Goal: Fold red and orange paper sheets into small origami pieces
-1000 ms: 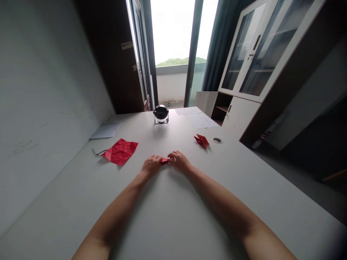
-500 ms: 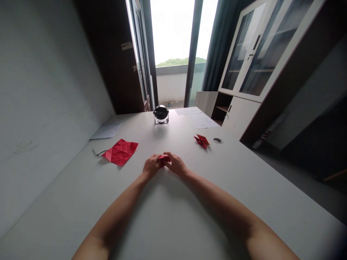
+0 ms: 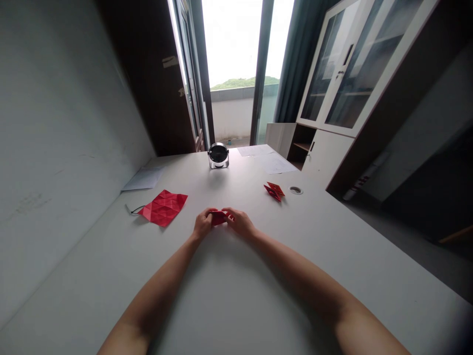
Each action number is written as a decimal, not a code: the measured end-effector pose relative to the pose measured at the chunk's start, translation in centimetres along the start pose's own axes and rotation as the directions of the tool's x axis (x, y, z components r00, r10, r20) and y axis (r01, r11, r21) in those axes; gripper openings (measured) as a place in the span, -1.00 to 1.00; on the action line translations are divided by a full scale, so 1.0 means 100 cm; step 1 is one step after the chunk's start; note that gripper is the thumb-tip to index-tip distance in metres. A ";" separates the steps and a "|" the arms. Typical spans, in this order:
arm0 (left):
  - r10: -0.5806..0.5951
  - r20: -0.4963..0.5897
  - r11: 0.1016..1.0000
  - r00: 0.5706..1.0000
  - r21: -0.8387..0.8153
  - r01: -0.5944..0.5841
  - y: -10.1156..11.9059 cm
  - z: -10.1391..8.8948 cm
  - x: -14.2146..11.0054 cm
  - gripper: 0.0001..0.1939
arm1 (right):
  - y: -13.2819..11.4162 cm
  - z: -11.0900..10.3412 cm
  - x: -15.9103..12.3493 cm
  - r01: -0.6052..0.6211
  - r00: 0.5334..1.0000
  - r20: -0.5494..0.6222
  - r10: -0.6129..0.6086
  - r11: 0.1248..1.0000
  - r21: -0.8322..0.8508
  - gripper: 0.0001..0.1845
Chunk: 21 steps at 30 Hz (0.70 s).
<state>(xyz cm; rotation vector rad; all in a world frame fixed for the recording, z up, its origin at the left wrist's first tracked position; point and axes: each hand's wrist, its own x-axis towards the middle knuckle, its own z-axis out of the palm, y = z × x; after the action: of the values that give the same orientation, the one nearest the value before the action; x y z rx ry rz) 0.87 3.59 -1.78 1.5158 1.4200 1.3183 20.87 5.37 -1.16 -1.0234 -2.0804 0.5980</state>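
Note:
A small folded piece of red paper (image 3: 219, 218) is held between my two hands, just above or on the white table. My left hand (image 3: 203, 223) grips its left end, with the thumb on the near side. At the right end the fingers of my right hand (image 3: 238, 222) are closed on it. Parts of the paper's edges are hidden by the fingers. To the left lies a creased, unfolded sheet of red paper (image 3: 163, 208). Two folded red paper pieces (image 3: 274, 191) rest together on the right.
A round black and silver device (image 3: 218, 156) stands at the table's far side. White papers (image 3: 278, 163) lie at the back right, another white sheet (image 3: 143, 178) by the left wall. A thin dark cord (image 3: 136, 210) touches the red sheet. A round cable hole (image 3: 296, 190) sits at right.
The folded red paper has turned in my hands and now shows a wider, flatter side between them. My hands have shifted only slightly.

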 end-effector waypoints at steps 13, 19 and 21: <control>-0.005 0.106 0.934 0.994 -0.356 0.042 -0.006 0.002 0.004 -0.63 | 0.013 0.000 0.006 0.045 0.995 -0.098 -0.017 0.955 0.293 -0.74; 0.010 0.141 0.951 0.990 -0.308 0.034 -0.004 0.000 0.002 -0.64 | 0.010 -0.006 0.006 0.067 0.988 -0.154 -0.018 0.946 0.318 -0.79; -0.009 0.159 0.956 0.987 -0.289 0.056 -0.001 -0.001 0.001 -0.65 | 0.007 -0.008 0.006 0.081 0.987 -0.159 -0.028 0.939 0.335 -0.79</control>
<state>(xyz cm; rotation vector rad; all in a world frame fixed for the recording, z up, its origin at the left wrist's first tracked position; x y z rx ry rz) 0.75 3.68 -1.84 1.3588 1.0922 1.2944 21.59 6.31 -0.84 -0.7825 -1.7864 0.7935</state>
